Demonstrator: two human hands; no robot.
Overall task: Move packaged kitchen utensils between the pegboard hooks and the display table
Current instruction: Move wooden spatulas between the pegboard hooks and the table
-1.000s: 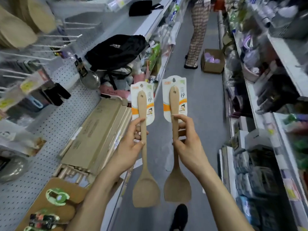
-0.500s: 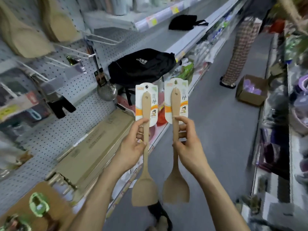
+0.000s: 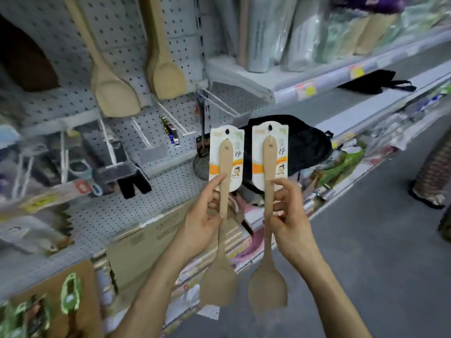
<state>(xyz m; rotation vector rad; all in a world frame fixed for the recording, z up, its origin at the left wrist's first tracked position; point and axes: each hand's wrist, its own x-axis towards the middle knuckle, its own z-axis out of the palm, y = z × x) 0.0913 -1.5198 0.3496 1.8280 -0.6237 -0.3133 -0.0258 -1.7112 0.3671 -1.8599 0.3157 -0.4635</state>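
**Two spatulas held up before the pegboard (image 3: 122, 32)**

Two carded wooden spatulas stand upright in front of us, blades down, side by side and apart. Our left hand (image 3: 205, 220) grips the left spatula (image 3: 224, 162) at mid-handle, just under its card (image 3: 217, 152). The thumb lies along the front of the handle and the other fingers (image 3: 216, 182) curl round behind it. Our right hand (image 3: 290, 220) holds the right spatula (image 3: 269, 162) in the same way, fingers (image 3: 283, 184) pinching the handle below the right card (image 3: 258, 152). Both blades hang well below the hands. Neither piece touches the pegboard or any of its white hooks (image 3: 170, 117), which jut out to the left, near the cards. Two bare spatulas (image 3: 117, 93) hang higher on the board.

We judge these pieces light and stiff: thin wood with no give, dry enough not to slip, and unlikely to break. The card looks like the weak part, for it could bend, or tear at its hang hole (image 3: 227, 131), if pulled. The handle is therefore the place to hold, close under the card, so that the hole can be steered onto a hook while the blade's weight keeps the piece plumb. A grip lower down, near the blade, would leave the card end wagging.
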